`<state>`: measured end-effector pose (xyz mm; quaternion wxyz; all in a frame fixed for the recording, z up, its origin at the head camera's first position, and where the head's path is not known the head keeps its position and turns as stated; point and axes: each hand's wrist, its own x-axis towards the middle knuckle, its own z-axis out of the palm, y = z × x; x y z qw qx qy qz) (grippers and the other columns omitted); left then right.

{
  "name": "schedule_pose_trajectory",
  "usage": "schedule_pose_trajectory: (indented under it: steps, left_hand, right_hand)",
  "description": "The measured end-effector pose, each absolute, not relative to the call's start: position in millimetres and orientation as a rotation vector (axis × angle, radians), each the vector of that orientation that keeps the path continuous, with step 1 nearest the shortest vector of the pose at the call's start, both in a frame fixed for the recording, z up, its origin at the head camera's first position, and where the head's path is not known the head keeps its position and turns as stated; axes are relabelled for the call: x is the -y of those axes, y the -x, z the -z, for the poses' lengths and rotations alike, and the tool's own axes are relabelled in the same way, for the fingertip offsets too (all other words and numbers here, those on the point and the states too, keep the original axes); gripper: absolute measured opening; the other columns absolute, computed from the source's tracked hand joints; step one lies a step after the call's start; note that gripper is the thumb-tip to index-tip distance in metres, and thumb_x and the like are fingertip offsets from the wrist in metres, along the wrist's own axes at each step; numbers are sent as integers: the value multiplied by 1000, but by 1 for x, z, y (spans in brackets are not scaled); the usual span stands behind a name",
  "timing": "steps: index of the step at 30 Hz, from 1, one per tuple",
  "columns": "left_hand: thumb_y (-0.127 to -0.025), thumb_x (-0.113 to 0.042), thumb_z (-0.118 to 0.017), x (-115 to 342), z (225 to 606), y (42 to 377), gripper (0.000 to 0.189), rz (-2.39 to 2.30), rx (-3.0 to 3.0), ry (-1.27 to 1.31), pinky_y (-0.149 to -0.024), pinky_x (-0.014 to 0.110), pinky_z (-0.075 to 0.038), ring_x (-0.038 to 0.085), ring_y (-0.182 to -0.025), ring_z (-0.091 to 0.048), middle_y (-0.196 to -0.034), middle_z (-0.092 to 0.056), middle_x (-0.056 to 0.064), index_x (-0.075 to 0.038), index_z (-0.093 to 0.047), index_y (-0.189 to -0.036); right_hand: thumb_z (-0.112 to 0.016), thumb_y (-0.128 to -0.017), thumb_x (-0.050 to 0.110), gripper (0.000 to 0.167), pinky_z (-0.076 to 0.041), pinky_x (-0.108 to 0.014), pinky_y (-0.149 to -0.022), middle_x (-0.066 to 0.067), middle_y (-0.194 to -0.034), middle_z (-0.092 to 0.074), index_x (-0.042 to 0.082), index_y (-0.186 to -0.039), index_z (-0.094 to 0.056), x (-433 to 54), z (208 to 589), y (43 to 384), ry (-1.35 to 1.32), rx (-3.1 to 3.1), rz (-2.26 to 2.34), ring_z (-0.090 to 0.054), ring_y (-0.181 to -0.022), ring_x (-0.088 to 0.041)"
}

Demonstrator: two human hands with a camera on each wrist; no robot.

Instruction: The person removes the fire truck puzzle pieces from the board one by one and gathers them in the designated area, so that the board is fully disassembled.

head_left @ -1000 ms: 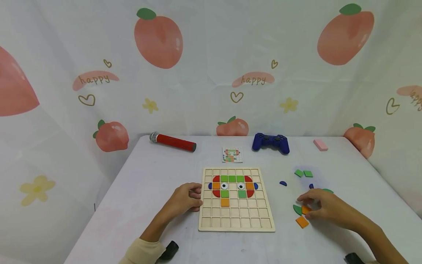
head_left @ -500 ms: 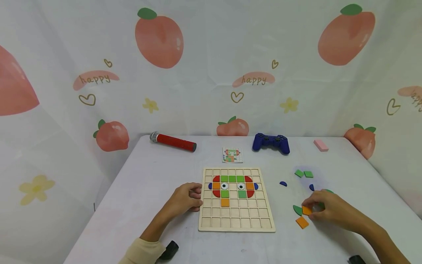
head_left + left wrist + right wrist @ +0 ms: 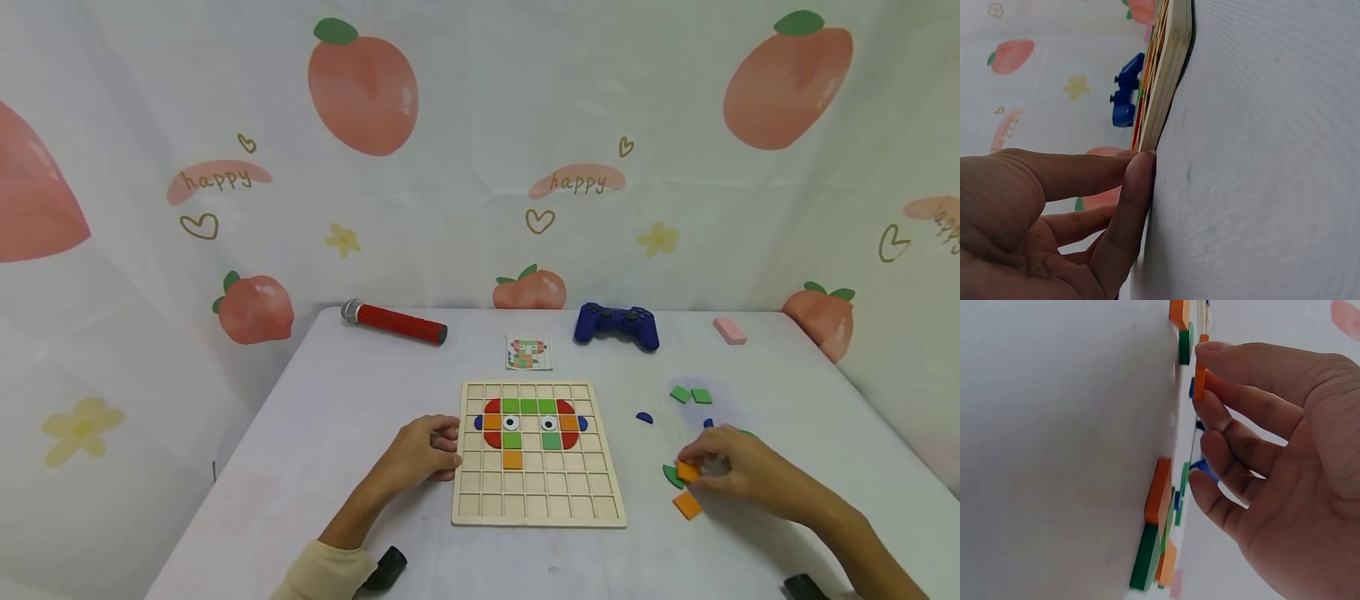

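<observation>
My right hand (image 3: 738, 467) pinches an orange square tile (image 3: 687, 472) between thumb and fingers. In the right wrist view that orange tile (image 3: 1201, 369) stands clear of the table. Just beside it lie a green quarter-round tile (image 3: 672, 476) and a second orange square tile (image 3: 687, 505). My left hand (image 3: 422, 450) holds the left edge of a wooden grid board (image 3: 536, 505). Seen from the left wrist, thumb and finger pinch the rim of the board (image 3: 1166, 81). Red, green, orange and blue tiles and two eye tiles form a face on the board.
Behind the board lies a small pattern card (image 3: 528, 352). A red microphone (image 3: 397, 324), a blue game controller (image 3: 617, 325) and a pink block (image 3: 730, 330) line the back. Two green tiles (image 3: 691, 395) and a blue half-round tile (image 3: 644, 417) lie to the right.
My right hand has closed on the orange square tile and lifted it, shifting slightly left. The green quarter-round tile has shifted slightly. My left hand has stayed at the board's edge.
</observation>
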<state>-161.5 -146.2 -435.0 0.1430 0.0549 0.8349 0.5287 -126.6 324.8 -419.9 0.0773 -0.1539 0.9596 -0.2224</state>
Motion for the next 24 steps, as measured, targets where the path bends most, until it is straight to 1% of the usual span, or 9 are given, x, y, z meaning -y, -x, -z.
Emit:
schedule_pose_trajectory:
  steps: [3,7,13,18,24]
  left_hand:
    - [-88,2,-81,147,434,161,60,-1521,-2417,-152,-72,33,-67,20,-96,-64,-115,-64,11,5,-58,-143]
    - [-88,2,-81,146,434,162,59,-1519,-2416,-148,-72,33,-67,20,-95,-64,-114,-64,11,5,-59,-142]
    - [-88,2,-81,144,434,162,58,-1512,-2421,-157,-72,32,-67,20,-95,-64,-113,-64,11,5,-59,-142]
    - [-88,2,-81,144,433,162,59,-1512,-2418,-153,-72,32,-67,20,-95,-64,-113,-64,11,5,-59,-142]
    - [-88,2,-81,145,435,162,60,-1523,-2404,-149,-72,33,-67,21,-95,-64,-113,-64,12,5,-58,-143]
  right_hand:
    - [-87,-85,29,27,-49,-24,-73,17,-98,-66,17,-109,-79,-321,423,129,551,-2882,719,-49,-89,-1]
    - [-86,-86,30,27,-49,-25,-74,19,-98,-66,19,-109,-78,-312,423,131,615,-2861,785,-50,-91,-1]
    - [-85,-88,33,24,-51,-24,-76,20,-98,-65,24,-108,-77,-292,421,136,613,-2841,771,-52,-93,-2]
    - [-83,-89,32,21,-53,-24,-78,19,-102,-66,24,-109,-78,-270,419,143,643,-2777,779,-52,-96,-6]
    - [-83,-91,36,25,-55,-26,-81,18,-102,-65,22,-111,-79,-246,418,152,792,-2745,798,-52,-96,-8]
